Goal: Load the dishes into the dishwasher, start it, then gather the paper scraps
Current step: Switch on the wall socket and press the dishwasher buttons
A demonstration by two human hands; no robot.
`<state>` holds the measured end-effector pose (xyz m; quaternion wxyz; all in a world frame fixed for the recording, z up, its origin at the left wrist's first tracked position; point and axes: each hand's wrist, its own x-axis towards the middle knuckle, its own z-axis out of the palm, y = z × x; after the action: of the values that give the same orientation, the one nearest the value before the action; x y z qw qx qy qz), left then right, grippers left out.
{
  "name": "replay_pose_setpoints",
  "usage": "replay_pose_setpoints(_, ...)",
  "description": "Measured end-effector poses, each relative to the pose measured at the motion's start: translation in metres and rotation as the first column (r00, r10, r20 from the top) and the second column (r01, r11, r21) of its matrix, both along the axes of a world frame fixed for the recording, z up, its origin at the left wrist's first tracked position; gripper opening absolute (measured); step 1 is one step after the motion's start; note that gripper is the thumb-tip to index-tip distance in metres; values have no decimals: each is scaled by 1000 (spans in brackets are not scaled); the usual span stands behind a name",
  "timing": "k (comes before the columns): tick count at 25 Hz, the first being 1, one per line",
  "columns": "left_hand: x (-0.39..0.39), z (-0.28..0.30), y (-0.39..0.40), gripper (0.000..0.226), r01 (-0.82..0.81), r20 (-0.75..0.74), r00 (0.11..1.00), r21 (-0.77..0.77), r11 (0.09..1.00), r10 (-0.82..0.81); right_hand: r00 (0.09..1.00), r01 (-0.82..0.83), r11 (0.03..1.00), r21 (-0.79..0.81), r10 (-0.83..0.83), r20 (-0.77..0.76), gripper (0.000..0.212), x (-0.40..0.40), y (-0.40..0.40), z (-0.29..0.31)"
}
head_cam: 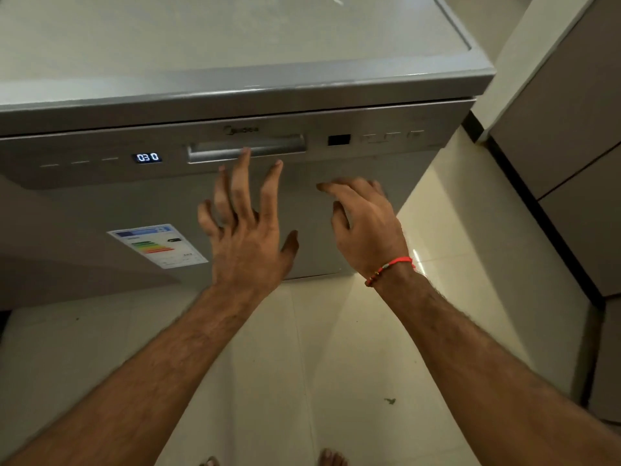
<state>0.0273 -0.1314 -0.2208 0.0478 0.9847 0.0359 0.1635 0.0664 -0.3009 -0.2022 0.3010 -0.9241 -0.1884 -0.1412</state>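
Toes peek in at the bottom edge, bare on the pale tile floor. Up from there I see both arms reaching out to the dishwasher, which stands right in front of me with its door shut.

My left hand is spread wide, fingers straight and apart, holding nothing. Its longest fingertip sits at the lower lip of the silver handle; I cannot tell if it really touches. My right hand hangs just beside it, fingers loosely bent, holding nothing too, with a red thread band on the wrist.

A little screen on the left of the front panel glows with numbers, so I think the machine is switched on. A colored sticker is on the door.

That door looks hard, smooth and heavy, and I guess it swings down on a hinge. The best place to hold it is the handle slot, fingers hooked in from below. The flat metal front would be slippery.

I see no dishes and no paper scraps here, only one small dark bit on the floor.
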Motion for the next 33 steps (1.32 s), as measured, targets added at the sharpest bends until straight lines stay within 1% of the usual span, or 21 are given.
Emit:
replay_pose_setpoints(2, -11, 8, 42, 108, -120, 72, 990, -8, 993, 120, 987, -104, 994, 35, 98, 127, 45, 3, 33, 15)
replay_pose_setpoints(4, -19, 21, 83, 112, -260, 122, 957, -45, 965, 264, 953, -171, 984, 53, 152, 262, 53, 7, 66, 34)
replay_pose_setpoints(5, -21, 27, 102, 114, -303, 150, 939, -71, 950, 311, 939, -187, 981, 58, 161, 304, 55, 9, 80, 41)
replay_pose_setpoints(7, -21, 40, 140, 118, -340, 197, 915, -98, 935, 353, 920, -220, 974, 58, 187, 345, 58, 11, 109, 55)
replay_pose_setpoints(8, -20, 46, 156, 121, -344, 203, 913, -87, 935, 355, 910, -230, 973, 33, 203, 362, 59, 13, 123, 59)
replay_pose_setpoints(10, -17, 56, 181, 125, -343, 176, 923, -24, 939, 341, 898, -214, 974, -75, 226, 376, 63, 20, 147, 65)
replay_pose_setpoints(13, -12, 61, 196, 125, -319, 114, 943, 36, 947, 313, 924, -54, 958, -283, 155, 348, 77, 29, 169, 60)
replay_pose_setpoints(15, -11, 61, 199, 118, -319, 118, 943, 53, 946, 311, 917, 37, 940, -340, 103, 386, 84, 32, 171, 52)
replay_pose_setpoints(19, -11, 58, 203, 107, -326, 129, 940, 67, 943, 315, 889, 101, 940, -326, 62, 454, 79, 38, 175, 44)
replay_pose_setpoints(22, -9, 55, 201, 102, -348, 178, 926, 67, 935, 332, 874, 131, 938, -321, 44, 484, 80, 39, 177, 39)
replay_pose_setpoints(25, -10, 54, 197, 101, -343, 214, 919, 23, 939, 331, 868, 134, 950, -281, 24, 496, 79, 38, 180, 39)
replay_pose_setpoints(29, -12, 60, 195, 105, -309, 195, 930, -45, 950, 312, 856, 169, 958, -233, -25, 517, 69, 33, 185, 43)
replay_pose_setpoints(33, -14, 65, 193, 98, -327, 194, 923, -56, 943, 332, 850, 171, 971, -166, -60, 524, 68, 29, 190, 45)
